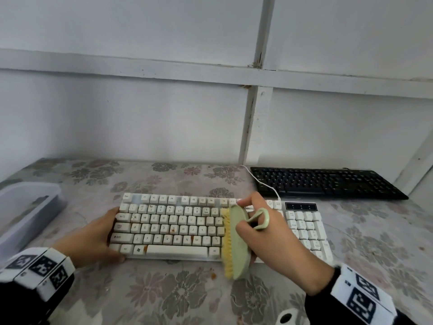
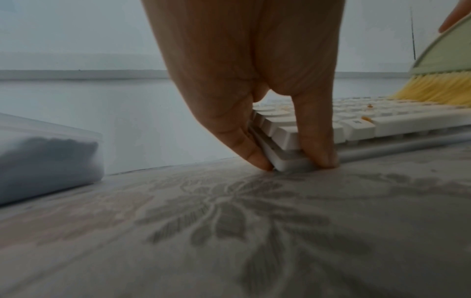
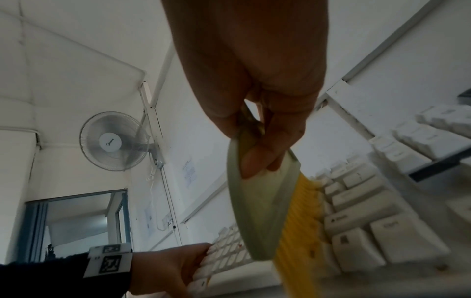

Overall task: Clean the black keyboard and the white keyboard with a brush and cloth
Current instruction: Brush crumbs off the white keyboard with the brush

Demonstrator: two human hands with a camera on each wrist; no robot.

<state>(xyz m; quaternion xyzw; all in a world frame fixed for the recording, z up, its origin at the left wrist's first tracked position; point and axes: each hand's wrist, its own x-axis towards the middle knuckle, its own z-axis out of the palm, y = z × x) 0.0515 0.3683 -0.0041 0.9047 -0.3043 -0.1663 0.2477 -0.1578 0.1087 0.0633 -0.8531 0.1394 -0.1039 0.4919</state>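
A white keyboard point(image 1: 178, 228) with orange crumbs between its keys lies in the middle of the flowered table. My left hand point(image 1: 98, 238) grips its left end, fingers on the edge and thumb at the front corner point(image 2: 288, 161). My right hand point(image 1: 264, 228) holds a pale green brush point(image 1: 237, 242) with yellow bristles point(image 1: 226, 245), tipped on its side. The bristles touch the keys at the right of the letter block point(image 3: 300, 221). The black keyboard point(image 1: 325, 182) sits at the back right, untouched. No cloth is in view.
A translucent plastic box point(image 1: 25, 207) with something dark inside stands at the table's left edge. A white cable point(image 1: 262, 184) runs between the two keyboards. The wall rises close behind the table. Crumbs point(image 1: 213, 275) lie on the tablecloth in front of the white keyboard.
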